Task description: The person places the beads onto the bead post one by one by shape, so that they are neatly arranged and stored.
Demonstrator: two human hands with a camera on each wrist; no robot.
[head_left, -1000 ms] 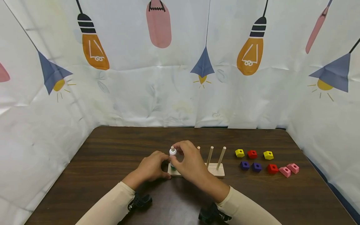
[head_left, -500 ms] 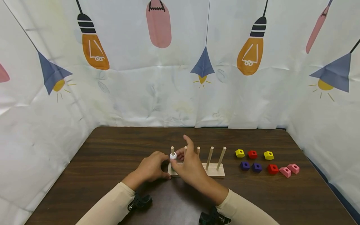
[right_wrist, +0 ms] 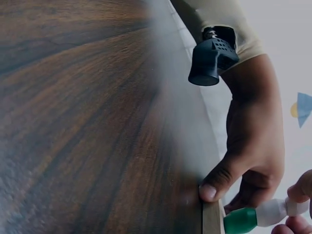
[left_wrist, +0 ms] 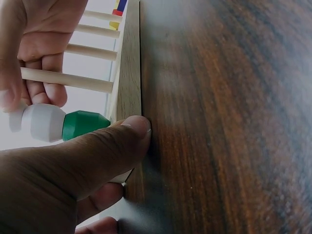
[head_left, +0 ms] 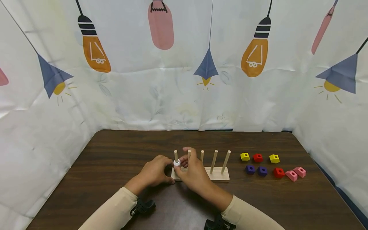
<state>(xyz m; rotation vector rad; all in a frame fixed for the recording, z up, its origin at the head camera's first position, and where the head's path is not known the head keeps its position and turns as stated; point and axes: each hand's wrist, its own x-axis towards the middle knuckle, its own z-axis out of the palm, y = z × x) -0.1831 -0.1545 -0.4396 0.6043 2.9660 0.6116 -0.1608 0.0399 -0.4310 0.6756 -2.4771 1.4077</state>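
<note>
A wooden peg board [head_left: 219,175] with several upright pegs stands on the table. My left hand [head_left: 156,169] holds its left end, the thumb along the near edge and the fingers behind. On the leftmost peg, a green bead [left_wrist: 85,125] sits lowest against the base. Above it is a white bead [left_wrist: 46,123], with a second white bead [left_wrist: 15,119] on top. My right hand [head_left: 194,171] pinches this top bead between thumb and fingers; its fingertips are partly hidden behind the pegs in the head view. The other pegs are bare.
Right of the board lie loose blocks with holes: yellow [head_left: 245,156], red [head_left: 257,157], purple [head_left: 250,169] and pink [head_left: 291,175] ones. The dark wooden table [head_left: 115,153] ends at a white patterned curtain [head_left: 129,95]. Each wrist carries a black camera [head_left: 142,206].
The top white bead has slid down the leftmost peg. My right hand has lowered with it, its raised index finger now bent lower. The left hand stays put.
</note>
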